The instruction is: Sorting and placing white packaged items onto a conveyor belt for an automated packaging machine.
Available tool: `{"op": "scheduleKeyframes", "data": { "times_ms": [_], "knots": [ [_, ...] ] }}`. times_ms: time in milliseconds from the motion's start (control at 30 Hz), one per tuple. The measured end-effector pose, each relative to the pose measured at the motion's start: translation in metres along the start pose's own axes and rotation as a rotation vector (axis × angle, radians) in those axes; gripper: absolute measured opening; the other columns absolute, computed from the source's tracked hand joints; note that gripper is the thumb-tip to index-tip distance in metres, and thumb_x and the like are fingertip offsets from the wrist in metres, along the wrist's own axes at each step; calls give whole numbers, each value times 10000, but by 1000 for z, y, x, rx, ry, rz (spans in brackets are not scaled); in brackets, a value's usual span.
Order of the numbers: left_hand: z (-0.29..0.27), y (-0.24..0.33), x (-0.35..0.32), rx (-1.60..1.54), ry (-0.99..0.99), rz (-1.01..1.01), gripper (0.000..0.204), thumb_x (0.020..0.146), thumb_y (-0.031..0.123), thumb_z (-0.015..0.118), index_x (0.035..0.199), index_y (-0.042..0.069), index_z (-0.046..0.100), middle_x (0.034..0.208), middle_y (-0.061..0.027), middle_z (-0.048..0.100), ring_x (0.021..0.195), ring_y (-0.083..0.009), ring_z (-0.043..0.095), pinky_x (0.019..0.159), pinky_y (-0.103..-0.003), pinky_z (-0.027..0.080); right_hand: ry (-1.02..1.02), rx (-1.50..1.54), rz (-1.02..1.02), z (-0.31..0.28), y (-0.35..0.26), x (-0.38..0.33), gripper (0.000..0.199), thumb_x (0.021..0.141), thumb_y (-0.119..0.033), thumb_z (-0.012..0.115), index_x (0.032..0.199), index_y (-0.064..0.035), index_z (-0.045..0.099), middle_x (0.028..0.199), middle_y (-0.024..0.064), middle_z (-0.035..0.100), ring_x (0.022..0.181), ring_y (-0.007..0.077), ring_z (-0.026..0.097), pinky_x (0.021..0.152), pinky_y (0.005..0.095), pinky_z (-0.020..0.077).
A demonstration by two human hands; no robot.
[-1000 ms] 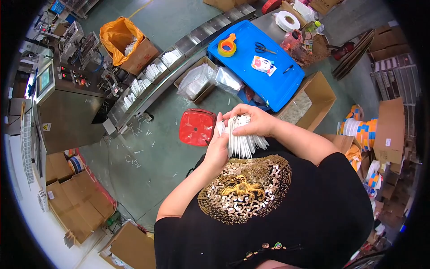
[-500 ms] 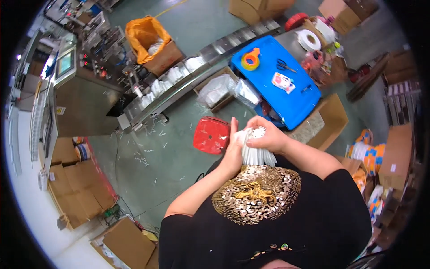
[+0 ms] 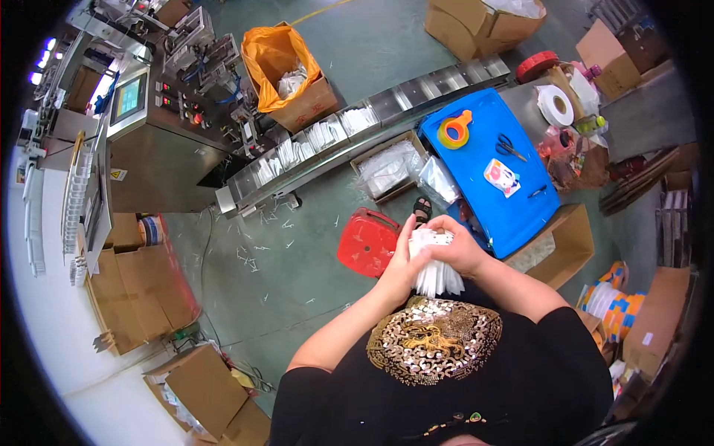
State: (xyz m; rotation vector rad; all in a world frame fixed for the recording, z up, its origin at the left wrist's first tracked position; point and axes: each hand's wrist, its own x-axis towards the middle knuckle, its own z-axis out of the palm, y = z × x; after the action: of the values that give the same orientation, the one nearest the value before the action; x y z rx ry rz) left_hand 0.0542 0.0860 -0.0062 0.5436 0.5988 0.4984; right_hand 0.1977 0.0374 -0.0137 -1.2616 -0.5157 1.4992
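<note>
A bundle of thin white packets [image 3: 437,281] is held upright in front of my chest, its lower ends fanned out. My left hand [image 3: 399,269] is closed along the bundle's left side, fingers pointing up and away. From the right, my right hand [image 3: 462,253] wraps round the upper part, its thumb reaching across the front toward the left hand. Small white ends show between the two hands at the top. What is inside the packets is too small to tell. Just left of the hands stands a red stool [image 3: 367,244].
A metal conveyor [image 3: 390,111] carrying white packets [image 3: 323,135] runs beyond the stool from a machine [image 3: 160,167]. At right, a blue table-like surface [image 3: 494,204] holds a tape dispenser [image 3: 454,134], scissors [image 3: 510,147] and a printed card [image 3: 502,178]. White scraps [image 3: 249,260] litter the floor.
My hands have drawn closer together round the bundle, the right thumb now lying across it. The surroundings have shifted right and down in the picture, and a sandalled foot has come into sight.
</note>
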Motion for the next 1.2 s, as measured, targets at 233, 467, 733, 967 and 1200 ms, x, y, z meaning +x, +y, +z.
{"op": "scheduleKeyframes", "data": {
  "times_ms": [233,467,733,967,1200],
  "knots": [
    [-2,5,71,346,1,-114,1189,663,145,748,1365,83,-210,1354,-142,265,1244,-233,310,1026,-361,266,70,77,18,-22,-17,58,445,735,-54,667,1110,-41,428,979,50,505,930,121,500,819,272,428],
    [29,21,164,437,-116,-238,1179,661,132,752,1366,38,-189,1343,-127,264,1243,-204,295,1020,-351,262,41,-426,-292,-101,-39,111,433,896,-253,432,1239,-5,339,1162,142,428,1065,208,470,913,328,379],
    [52,28,231,466,53,-274,1042,695,51,697,1387,34,-82,1293,-108,347,1172,-183,388,988,-337,310,113,192,18,-143,-49,134,663,896,-227,512,1377,-38,96,1295,160,333,1134,205,417,963,347,338],
    [39,29,238,449,222,-162,952,756,61,664,1387,75,-49,1317,-115,328,1198,-206,394,1005,-343,324,-151,117,85,-132,-77,166,1080,709,-143,741,1387,-48,-95,1346,183,254,1228,239,340,1003,364,298],
    [12,76,248,268,98,-128,873,823,89,582,1402,81,-71,1335,-108,303,1243,-200,322,1028,-332,266,-186,16,-126,-95,-97,194,1198,644,-188,800,1389,-94,-133,1345,171,279,1239,255,328,1002,372,308]
  ]
}}
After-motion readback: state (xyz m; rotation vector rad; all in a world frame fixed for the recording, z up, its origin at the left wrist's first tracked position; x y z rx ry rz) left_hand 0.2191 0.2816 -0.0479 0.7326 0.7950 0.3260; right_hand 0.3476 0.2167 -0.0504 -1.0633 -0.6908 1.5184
